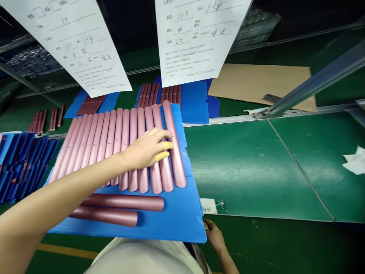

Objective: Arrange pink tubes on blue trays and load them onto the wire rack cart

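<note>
The left hand (142,150) lies open across the pink tubes (97,140), while the right hand (213,236) grips the blue board's (176,224) near edge, apparently to steady it.

And there they are, dusty-pink tubes (114,142) side by side in a striped row on a bright blue corrugated board (182,224), yellow finger cots (161,155) popping against them, deep green bench (245,171) beyond!

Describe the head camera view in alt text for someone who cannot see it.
A left hand with yellow finger cots rests on a row of pink tubes lying on a blue board. A right hand is at the board's near edge. Paper forms hang above.
</note>
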The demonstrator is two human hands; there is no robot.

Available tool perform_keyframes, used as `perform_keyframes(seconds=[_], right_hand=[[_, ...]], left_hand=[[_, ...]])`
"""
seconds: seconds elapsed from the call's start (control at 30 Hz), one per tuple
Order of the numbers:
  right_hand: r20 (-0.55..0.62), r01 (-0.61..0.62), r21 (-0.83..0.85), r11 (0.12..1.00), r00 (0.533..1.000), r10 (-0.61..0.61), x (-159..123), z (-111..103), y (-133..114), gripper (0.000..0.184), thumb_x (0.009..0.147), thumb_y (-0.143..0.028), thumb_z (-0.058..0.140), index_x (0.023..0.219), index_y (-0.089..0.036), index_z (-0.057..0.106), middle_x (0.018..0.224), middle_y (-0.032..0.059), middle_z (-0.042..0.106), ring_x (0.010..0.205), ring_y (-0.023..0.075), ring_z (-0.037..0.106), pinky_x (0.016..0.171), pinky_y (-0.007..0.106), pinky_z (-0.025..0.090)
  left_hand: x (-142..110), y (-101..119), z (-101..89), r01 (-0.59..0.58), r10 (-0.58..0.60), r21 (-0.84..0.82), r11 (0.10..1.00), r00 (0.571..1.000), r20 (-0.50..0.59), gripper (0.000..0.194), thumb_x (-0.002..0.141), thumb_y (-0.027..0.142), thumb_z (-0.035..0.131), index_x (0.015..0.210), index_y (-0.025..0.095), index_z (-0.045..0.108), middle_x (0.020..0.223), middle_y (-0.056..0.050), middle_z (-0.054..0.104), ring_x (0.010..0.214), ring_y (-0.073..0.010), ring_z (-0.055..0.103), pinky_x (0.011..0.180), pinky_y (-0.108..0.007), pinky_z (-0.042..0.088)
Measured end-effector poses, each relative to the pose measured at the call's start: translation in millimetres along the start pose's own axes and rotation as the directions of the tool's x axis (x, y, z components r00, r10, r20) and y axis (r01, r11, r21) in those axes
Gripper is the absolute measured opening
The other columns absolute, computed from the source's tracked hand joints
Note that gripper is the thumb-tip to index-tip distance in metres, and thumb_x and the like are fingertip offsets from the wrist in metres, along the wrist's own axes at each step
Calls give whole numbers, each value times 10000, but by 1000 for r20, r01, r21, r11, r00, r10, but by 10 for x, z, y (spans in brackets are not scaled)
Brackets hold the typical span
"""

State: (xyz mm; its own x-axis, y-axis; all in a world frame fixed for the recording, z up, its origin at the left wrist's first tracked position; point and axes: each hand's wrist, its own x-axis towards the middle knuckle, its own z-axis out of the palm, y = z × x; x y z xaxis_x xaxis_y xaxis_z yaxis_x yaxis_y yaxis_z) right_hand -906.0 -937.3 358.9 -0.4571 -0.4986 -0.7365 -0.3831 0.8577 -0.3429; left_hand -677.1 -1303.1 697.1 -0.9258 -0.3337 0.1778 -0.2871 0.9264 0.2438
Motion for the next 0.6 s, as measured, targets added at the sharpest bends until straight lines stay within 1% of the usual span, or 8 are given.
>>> perform_keyframes(seconds=[0.1, 0.2, 0.27, 0.33, 0.4, 0.47, 0.57, 0.6], right_hand=[[21, -15, 27, 1000, 1000, 15, 39, 79, 41, 266, 815, -222, 565, 1060, -122, 581, 1026, 81, 622, 911, 179, 590, 877, 377, 450], [18, -9, 58, 998, 1000, 8, 23, 112, 83, 301, 773, -236, 531, 1041, -123, 611, 1012, 97, 636, 915, 205, 604, 859, 351, 455], [2, -10, 73, 997, 1000, 10, 3, 61, 93, 340, 737, -283, 494, 1008, -133, 634, 979, 104, 648, 893, 235, 616, 800, 332, 473], [-37, -3, 83, 997, 999, 6, -2, -73, 69, 385, 715, -346, 456, 993, -153, 638, 983, 105, 649, 886, 255, 618, 760, 326, 481], [-102, 11, 82, 997, 995, -2, 10, -279, 2, 418, 707, -405, 415, 980, -174, 631, 977, 105, 647, 868, 265, 617, 743, 338, 484], [-175, 29, 60, 998, 984, -18, 4, -512, -103, 391, 688, -428, 378, 871, -199, 636, 950, 114, 645, 843, 279, 615, 726, 357, 483], [-242, 70, 8, 997, 968, -66, -122, -780, -266, 298, 662, -429, 365, 660, -244, 599, 873, 121, 641, 782, 293, 613, 673, 384, 487], [-249, 87, -7, 996, 965, -86, -195, -833, -302, 302, 681, -447, 370, 675, -260, 607, 826, 113, 638, 753, 290, 614, 646, 389, 491]], left_hand=[[-167, 172, -29, -42, 42, -6, 999, 995, 89, 244, 883, 273, 506, 1089, 205, 617, 1184, -127, 551, 1083, -244, 482, 883, -419, 443], [-318, 321, -104, -114, 132, -107, 988, 976, 175, 342, 836, 401, 568, 1133, 237, 611, 1280, -124, 524, 1184, -276, 431, 964, -458, 398], [-395, 358, -196, -128, 170, -218, 967, 968, 186, 353, 827, 467, 551, 1094, 253, 637, 1288, -110, 533, 1219, -278, 409, 986, -451, 391], [-457, 328, -302, -107, 157, -297, 949, 976, 149, 326, 860, 478, 486, 1031, 264, 663, 1267, -90, 557, 1239, -261, 399, 994, -433, 397], [-518, 239, -404, -54, 74, -288, 956, 996, 59, 303, 898, 437, 436, 985, 264, 668, 1237, -74, 579, 1237, -237, 406, 994, -424, 403], [-596, 107, -500, 52, -66, -210, 976, 996, -62, 259, 919, 359, 427, 978, 254, 656, 1200, -66, 599, 1209, -214, 437, 991, -423, 408], [-804, -140, -673, 245, -260, -97, 965, 943, -209, 232, 916, 299, 442, 1045, 222, 620, 1163, -77, 611, 1146, -195, 493, 972, -406, 430], [-909, -236, -743, 303, -311, -72, 950, 921, -233, 245, 912, 301, 444, 1068, 211, 610, 1160, -81, 611, 1132, -194, 506, 971, -403, 434]])
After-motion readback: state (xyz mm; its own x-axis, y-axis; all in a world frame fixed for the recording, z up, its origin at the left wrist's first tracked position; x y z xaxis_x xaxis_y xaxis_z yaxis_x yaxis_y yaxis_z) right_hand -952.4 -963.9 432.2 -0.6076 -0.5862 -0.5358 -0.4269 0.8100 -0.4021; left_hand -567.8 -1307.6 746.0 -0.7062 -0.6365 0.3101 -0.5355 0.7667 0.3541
